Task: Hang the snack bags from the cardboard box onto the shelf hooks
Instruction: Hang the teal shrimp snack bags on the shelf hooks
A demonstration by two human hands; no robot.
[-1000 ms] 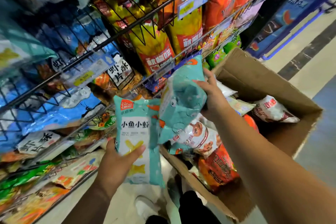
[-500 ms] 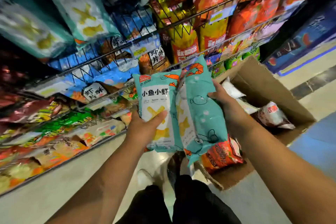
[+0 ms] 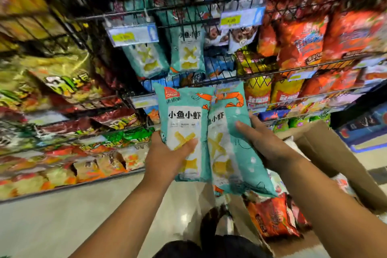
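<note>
My left hand (image 3: 167, 157) grips a teal snack bag (image 3: 184, 115) upright by its lower half, thumb across the front. My right hand (image 3: 259, 142) holds a second teal snack bag (image 3: 236, 165) right beside it, edges touching, tilted a little to the right. Both bags are raised in front of the wire shelf (image 3: 272, 73). Two matching teal bags (image 3: 188, 48) hang from hooks just above them. The cardboard box (image 3: 326, 153) stands low on the right, with a red snack bag (image 3: 270, 218) showing inside under my right forearm.
Wire racks packed with hanging snack bags fill the left and upper view, with price tags (image 3: 134, 35) clipped to the rails. Pale floor (image 3: 62, 222) lies below the shelf. A blue display (image 3: 364, 125) stands at far right. My dark trousers (image 3: 209, 245) and a shoe show at the bottom.
Both hands have lifted the two teal bags up from the box toward the shelf and brought them side by side. The view has tilted upward, revealing the hanging teal bags.
</note>
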